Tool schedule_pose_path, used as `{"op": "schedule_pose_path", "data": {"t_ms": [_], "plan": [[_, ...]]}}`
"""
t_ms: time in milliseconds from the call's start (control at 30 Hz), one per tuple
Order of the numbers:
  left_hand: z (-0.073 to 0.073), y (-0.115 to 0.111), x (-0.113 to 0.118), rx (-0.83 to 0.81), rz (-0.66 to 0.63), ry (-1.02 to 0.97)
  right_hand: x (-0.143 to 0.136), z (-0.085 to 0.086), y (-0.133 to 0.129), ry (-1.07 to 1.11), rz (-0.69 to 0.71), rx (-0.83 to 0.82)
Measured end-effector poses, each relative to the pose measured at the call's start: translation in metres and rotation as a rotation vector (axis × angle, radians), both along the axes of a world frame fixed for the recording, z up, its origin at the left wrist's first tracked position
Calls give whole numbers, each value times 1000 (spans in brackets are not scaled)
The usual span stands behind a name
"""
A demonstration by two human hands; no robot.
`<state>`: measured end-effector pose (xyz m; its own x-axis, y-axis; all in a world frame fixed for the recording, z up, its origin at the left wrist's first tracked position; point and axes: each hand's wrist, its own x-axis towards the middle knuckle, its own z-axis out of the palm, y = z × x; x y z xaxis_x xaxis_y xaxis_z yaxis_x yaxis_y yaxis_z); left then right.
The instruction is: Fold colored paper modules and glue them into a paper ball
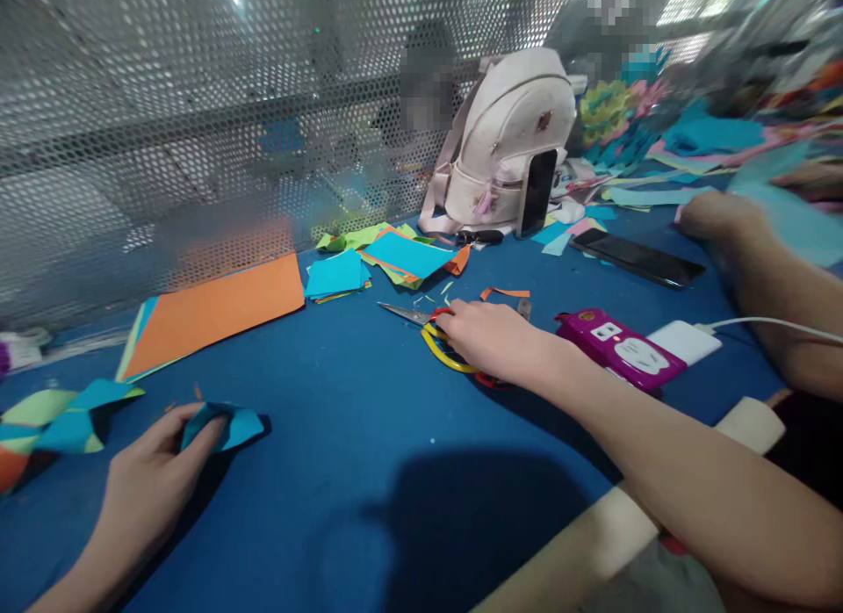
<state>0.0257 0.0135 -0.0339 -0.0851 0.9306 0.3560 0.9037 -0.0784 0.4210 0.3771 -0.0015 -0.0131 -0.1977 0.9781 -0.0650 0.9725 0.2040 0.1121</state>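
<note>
My left hand pinches a folded piece of blue paper just above the blue tabletop. Farther right, my right hand is closed over the handles of a pair of scissors. Yellow and red show on those handles, and the metal blades lie on the table pointing left. My palm hides part of the handles. Near the blade tips are small paper scraps and an orange paper strip. Left of my left hand lie several folded paper shapes in blue, green and orange.
Orange sheets and stacked blue squares lie by the perforated metal panel. A white backpack supports an upright phone; another phone lies flat. A purple power strip sits beside another person's arm.
</note>
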Motion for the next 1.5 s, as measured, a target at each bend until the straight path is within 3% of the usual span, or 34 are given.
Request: {"op": "schedule_pose_path", "data": {"t_ms": [233, 367, 500, 667, 833, 1067, 1233, 1500], "plan": [[1, -1, 3, -82, 17, -143, 0, -3, 0, -2, -18, 9], [0, -7, 3, -80, -20, -166, -4, 1, -5, -8, -29, 157], [4, -14, 8, -131, -62, -211, -21, 5, -14, 263, 89, 250], [11, -16, 24, -179, -210, -246, -58, 4, -21, 687, 256, 88], [16, -9, 56, -179, -346, -279, -86, 2, -14, 936, 148, -121], [3, 7, 89, -170, -484, -399, -95, -15, 1, 950, 86, -33], [-6, 13, 91, -213, -509, -489, -93, -24, 12, 933, 115, 44], [-11, 10, 92, -331, -520, -603, -97, -28, 16, 1108, 218, 191]]}}
